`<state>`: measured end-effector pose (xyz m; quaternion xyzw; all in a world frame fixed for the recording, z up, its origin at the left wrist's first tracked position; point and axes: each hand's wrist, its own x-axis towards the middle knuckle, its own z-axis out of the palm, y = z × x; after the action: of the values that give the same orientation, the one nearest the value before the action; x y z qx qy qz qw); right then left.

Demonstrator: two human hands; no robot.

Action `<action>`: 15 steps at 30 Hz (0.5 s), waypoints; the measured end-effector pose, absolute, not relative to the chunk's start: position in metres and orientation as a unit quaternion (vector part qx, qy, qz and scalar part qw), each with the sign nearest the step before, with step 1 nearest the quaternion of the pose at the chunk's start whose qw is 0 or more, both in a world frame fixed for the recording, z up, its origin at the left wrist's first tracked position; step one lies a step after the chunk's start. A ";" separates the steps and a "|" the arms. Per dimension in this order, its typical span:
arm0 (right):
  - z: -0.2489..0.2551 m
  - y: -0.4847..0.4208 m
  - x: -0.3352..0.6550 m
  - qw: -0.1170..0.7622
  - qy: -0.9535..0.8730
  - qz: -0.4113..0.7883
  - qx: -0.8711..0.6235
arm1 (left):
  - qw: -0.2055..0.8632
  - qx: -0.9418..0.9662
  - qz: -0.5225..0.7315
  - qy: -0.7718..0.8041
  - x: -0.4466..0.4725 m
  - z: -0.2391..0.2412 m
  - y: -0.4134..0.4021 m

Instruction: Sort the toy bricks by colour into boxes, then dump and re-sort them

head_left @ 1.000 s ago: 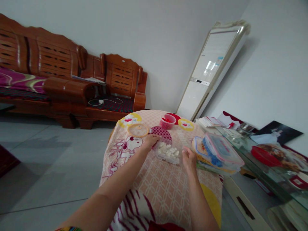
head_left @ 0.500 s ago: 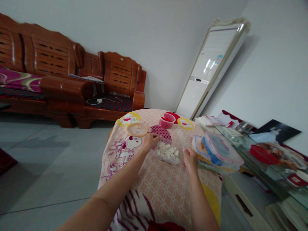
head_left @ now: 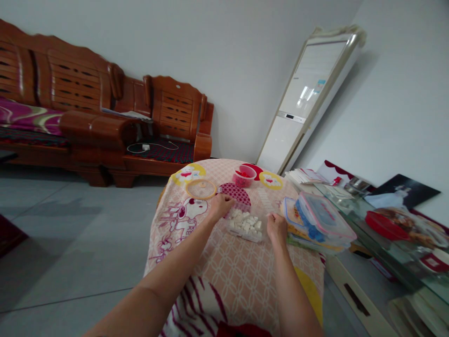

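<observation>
Both bare arms reach out in front of the body. The left arm comes in from low on the left and is nearly straight. The left hand (head_left: 220, 206) is palm down with its fingers bent. The right arm comes up from the bottom. The right hand (head_left: 277, 228) shows its back, with its fingers curled under. The two hands are apart.

Lid (head_left: 201, 189) left of cube box (head_left: 245, 223) (bowl (head_left: 244, 176) behind).

The cloth-covered table (head_left: 231, 271) carries a tray of white cubes (head_left: 245, 223), a round lid (head_left: 201, 189), a red-filled cup (head_left: 244, 176) and stacked containers (head_left: 321, 223).
</observation>
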<state>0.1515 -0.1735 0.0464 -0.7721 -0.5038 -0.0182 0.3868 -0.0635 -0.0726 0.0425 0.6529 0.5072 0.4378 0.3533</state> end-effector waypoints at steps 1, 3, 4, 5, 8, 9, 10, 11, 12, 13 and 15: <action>0.046 -0.172 0.152 0.390 -0.502 -0.016 -0.772 | 0.363 0.649 0.438 0.506 -0.063 0.040 -0.072; 0.046 -0.169 0.154 0.400 -0.497 -0.012 -0.770 | 0.384 0.640 0.438 0.501 -0.062 0.034 -0.070; 0.045 -0.167 0.156 0.406 -0.494 -0.009 -0.769 | 0.398 0.633 0.441 0.497 -0.061 0.032 -0.070; 0.044 -0.166 0.157 0.413 -0.491 -0.006 -0.767 | 0.418 0.620 0.444 0.493 -0.059 0.029 -0.069; 0.039 -0.162 0.160 0.435 -0.480 0.009 -0.762 | 0.511 0.544 0.456 0.484 -0.054 0.024 -0.068; 0.036 -0.161 0.160 0.443 -0.476 0.016 -0.760 | 0.538 0.519 0.457 0.482 -0.052 0.023 -0.068; 0.034 -0.160 0.161 0.452 -0.471 0.022 -0.758 | 0.559 0.498 0.455 0.482 -0.050 0.022 -0.068; 0.031 -0.159 0.161 0.460 -0.465 0.029 -0.756 | 0.571 0.485 0.454 0.483 -0.048 0.022 -0.068; 0.028 -0.159 0.162 0.469 -0.459 0.036 -0.753 | 0.576 0.478 0.453 0.484 -0.047 0.021 -0.068; 0.025 -0.159 0.162 0.477 -0.454 0.043 -0.751 | 0.578 0.473 0.454 0.487 -0.045 0.021 -0.068; 0.020 -0.158 0.162 0.493 -0.444 0.054 -0.746 | 0.579 0.461 0.459 0.491 -0.043 0.020 -0.068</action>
<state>0.1618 -0.1582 0.0195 -0.7462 -0.4441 0.0544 0.4930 -0.0429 -0.0681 0.0200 0.4610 0.4909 0.4591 0.5794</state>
